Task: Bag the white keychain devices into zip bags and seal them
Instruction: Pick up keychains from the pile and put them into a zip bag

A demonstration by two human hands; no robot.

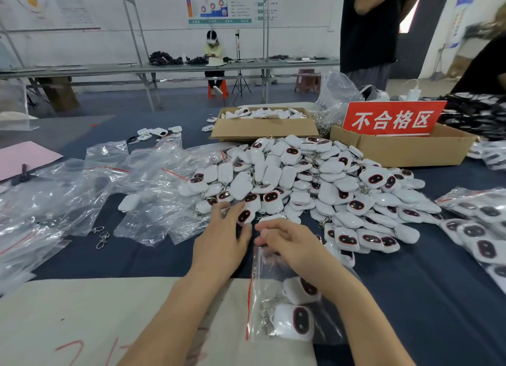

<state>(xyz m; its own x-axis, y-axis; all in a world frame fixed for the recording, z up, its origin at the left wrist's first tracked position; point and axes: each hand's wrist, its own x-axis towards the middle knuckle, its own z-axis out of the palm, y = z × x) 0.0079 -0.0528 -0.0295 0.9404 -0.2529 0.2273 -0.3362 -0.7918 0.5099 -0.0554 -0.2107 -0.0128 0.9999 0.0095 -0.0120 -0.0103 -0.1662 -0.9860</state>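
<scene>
A big heap of white keychain devices (323, 185) with dark oval faces covers the middle of the dark blue table. My left hand (223, 237) reaches to the heap's near edge, its fingers stretched out and touching one device (244, 215). My right hand (290, 242) has curled fingers pinching the upper corner of a clear zip bag (262, 272) with a red seal line. The bag lies toward me under my right forearm, and two devices show inside it, one (302, 290) above the other (297, 322).
Empty zip bags (90, 190) are strewn on the left, with loose metal clasps (101, 238) beside them. Behind the heap are a cardboard box of devices (262, 128) and a box (405, 149) with a red sign. Filled bags (476, 228) lie right. People stand far right.
</scene>
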